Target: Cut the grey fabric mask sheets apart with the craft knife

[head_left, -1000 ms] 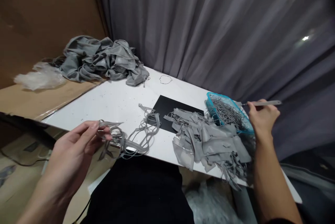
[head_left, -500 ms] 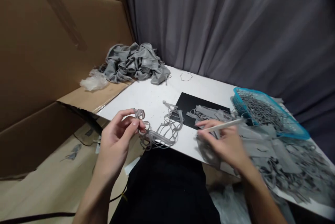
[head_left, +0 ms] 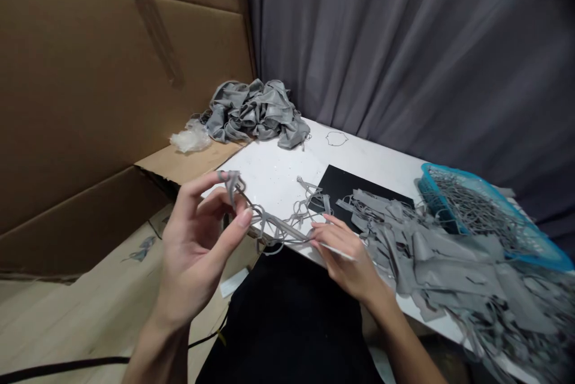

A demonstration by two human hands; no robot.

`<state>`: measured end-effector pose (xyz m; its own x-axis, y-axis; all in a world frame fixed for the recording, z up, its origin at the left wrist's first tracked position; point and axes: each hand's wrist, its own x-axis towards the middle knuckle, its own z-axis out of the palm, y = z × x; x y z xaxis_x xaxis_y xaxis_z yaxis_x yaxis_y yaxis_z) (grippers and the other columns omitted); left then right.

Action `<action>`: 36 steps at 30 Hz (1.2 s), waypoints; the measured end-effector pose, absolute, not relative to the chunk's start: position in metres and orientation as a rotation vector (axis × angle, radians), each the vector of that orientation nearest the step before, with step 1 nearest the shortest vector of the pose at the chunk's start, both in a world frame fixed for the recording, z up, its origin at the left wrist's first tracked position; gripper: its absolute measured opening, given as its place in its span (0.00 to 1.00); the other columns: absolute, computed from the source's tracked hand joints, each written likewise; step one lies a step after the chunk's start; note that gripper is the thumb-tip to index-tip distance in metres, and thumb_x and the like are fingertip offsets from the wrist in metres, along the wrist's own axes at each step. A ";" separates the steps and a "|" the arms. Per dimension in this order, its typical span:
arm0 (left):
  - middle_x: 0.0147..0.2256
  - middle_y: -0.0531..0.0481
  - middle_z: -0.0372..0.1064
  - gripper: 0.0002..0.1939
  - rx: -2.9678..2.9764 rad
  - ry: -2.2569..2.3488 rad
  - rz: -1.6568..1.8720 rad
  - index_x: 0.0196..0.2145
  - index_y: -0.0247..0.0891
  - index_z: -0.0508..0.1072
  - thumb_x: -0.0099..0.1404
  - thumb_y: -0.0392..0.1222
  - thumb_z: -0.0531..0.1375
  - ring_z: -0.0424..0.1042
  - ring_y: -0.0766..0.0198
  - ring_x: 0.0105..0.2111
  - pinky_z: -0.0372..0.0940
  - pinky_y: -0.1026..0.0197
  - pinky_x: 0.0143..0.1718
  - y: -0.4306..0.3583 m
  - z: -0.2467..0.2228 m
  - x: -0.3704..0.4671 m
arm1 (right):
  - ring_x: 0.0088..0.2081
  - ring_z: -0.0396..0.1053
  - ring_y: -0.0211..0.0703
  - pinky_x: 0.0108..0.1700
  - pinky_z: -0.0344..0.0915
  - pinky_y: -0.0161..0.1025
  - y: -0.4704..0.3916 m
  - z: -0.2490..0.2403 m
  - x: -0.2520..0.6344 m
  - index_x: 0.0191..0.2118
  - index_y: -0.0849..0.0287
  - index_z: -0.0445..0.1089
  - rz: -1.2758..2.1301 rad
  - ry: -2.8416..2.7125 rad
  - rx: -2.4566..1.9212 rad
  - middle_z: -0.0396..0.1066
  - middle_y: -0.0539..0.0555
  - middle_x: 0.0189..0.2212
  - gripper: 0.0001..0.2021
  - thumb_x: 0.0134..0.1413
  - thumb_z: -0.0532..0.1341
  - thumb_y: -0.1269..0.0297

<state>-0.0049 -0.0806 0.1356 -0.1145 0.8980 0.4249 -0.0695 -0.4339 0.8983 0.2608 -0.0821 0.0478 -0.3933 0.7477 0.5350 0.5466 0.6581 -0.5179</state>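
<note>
A tangle of thin grey cords and narrow fabric strips [head_left: 281,229] stretches between both hands, over the near edge of the white table. My left hand [head_left: 193,246] pinches one end, and a bit of grey strip loops over its forefinger. In my right hand [head_left: 348,252] a slim white stick-like tool [head_left: 339,252] is held, mostly hidden by the fingers. The same fingertips grip the grey strip's other end. Behind the tangle lies a black mat [head_left: 344,180]. Beside my right hand spread many flat grey fabric pieces [head_left: 449,270] with cords.
At the right stands a blue basket [head_left: 501,195] full of grey cords. A heap of grey fabric [head_left: 260,114] sits at the back left, near clear plastic [head_left: 191,137]. Cardboard [head_left: 112,60] walls the left; a curtain [head_left: 359,42] hangs behind. One thin cord ring [head_left: 336,139] lies on the table.
My right hand has moved left from above the fabric pieces and now grips the grey strip. The left hand is raised slightly, its forefinger more extended. The view has shifted somewhat.
</note>
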 end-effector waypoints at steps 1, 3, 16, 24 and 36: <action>0.38 0.54 0.72 0.25 1.428 0.967 1.626 0.61 0.53 0.74 0.70 0.39 0.73 0.73 0.59 0.38 0.72 0.58 0.41 -0.077 0.139 -0.004 | 0.49 0.85 0.51 0.74 0.69 0.63 -0.079 0.053 0.264 0.44 0.53 0.78 0.351 -2.049 -1.012 0.84 0.53 0.41 0.10 0.76 0.60 0.71; 0.37 0.53 0.71 0.29 1.468 0.986 1.596 0.63 0.52 0.73 0.68 0.41 0.74 0.74 0.56 0.38 0.73 0.56 0.41 -0.067 0.148 -0.003 | 0.47 0.85 0.52 0.73 0.70 0.64 -0.071 0.069 0.274 0.42 0.52 0.79 0.386 -1.887 -1.084 0.85 0.53 0.40 0.08 0.75 0.63 0.67; 0.57 0.51 0.80 0.34 1.529 0.822 1.755 0.70 0.52 0.70 0.70 0.48 0.73 0.78 0.54 0.60 0.74 0.59 0.57 -0.022 0.213 -0.002 | 0.35 0.83 0.51 0.43 0.83 0.48 -0.029 0.238 0.334 0.36 0.53 0.83 0.179 -1.394 -1.061 0.84 0.55 0.34 0.15 0.62 0.77 0.47; 0.61 0.44 0.79 0.33 1.513 0.949 1.710 0.69 0.53 0.73 0.71 0.58 0.71 0.78 0.46 0.62 0.75 0.52 0.60 -0.018 0.214 -0.006 | 0.34 0.84 0.49 0.42 0.85 0.44 -0.028 0.262 0.333 0.35 0.57 0.83 0.310 -1.405 -0.912 0.83 0.55 0.31 0.18 0.59 0.79 0.46; 0.58 0.45 0.79 0.25 1.822 1.145 1.495 0.33 0.48 0.87 0.74 0.67 0.62 0.76 0.41 0.60 0.67 0.48 0.64 -0.004 0.195 -0.012 | 0.31 0.82 0.46 0.36 0.83 0.40 -0.029 0.266 0.327 0.34 0.59 0.82 0.401 -1.451 -0.912 0.84 0.57 0.31 0.20 0.58 0.78 0.44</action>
<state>-0.0119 -0.0036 0.1946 0.0355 0.8515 0.5231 0.2829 -0.5106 0.8119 0.3268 -0.0291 0.2665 0.1311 0.7312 0.6695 0.2840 0.6193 -0.7320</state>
